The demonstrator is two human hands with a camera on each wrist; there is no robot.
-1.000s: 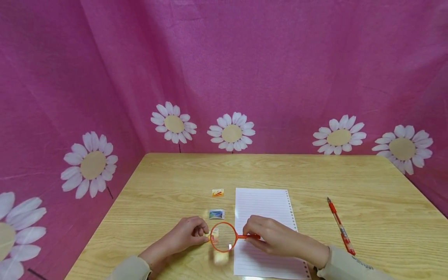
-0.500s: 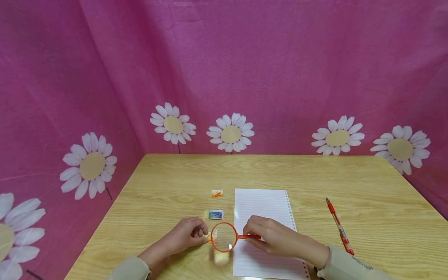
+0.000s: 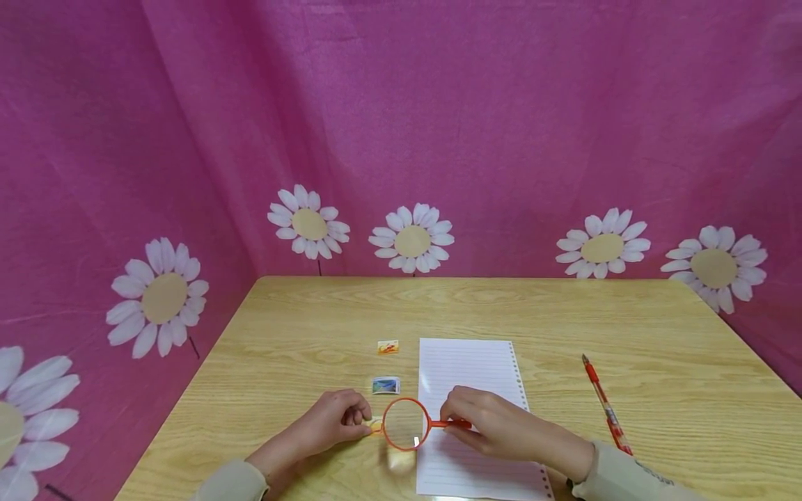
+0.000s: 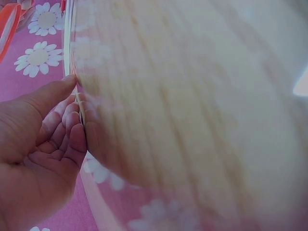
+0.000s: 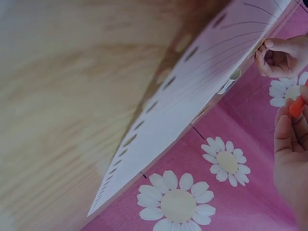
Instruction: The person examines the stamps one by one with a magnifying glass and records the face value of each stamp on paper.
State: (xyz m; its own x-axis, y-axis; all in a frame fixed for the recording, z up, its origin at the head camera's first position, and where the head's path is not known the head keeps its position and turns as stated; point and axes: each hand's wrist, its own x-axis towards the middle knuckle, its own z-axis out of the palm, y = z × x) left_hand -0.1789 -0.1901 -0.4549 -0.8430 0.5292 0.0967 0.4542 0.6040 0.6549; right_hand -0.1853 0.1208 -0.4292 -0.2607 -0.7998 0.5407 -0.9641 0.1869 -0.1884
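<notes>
My right hand (image 3: pixel 485 423) pinches the red handle of a magnifying glass (image 3: pixel 406 424) between thumb and fingers. The round lens is over the table, just left of the paper and overlapping its edge. My left hand (image 3: pixel 335 417) rests low at the left, fingers curled in, with thumb and fingertips at the edge of a small yellow stamp (image 3: pixel 376 426). Part of that stamp is hidden by the fingers. Farther back lie a blue-green picture stamp (image 3: pixel 386 385) and a yellow-and-red stamp (image 3: pixel 388 347). In the right wrist view, the handle's orange-red end (image 5: pixel 297 107) shows between the fingers.
A lined sheet of paper (image 3: pixel 464 362) with a punched right edge lies beneath the right hand. To its right is a red pen (image 3: pixel 606 403), tip pointing away. Behind the wooden table (image 3: pixel 301 313) hangs a pink curtain (image 3: pixel 501 139) with white flowers.
The magnifying glass and right hand have shifted slightly right. The yellow stamp, earlier seen partly through the lens, now shows at the lens's left side. The left hand stays nearly still.
</notes>
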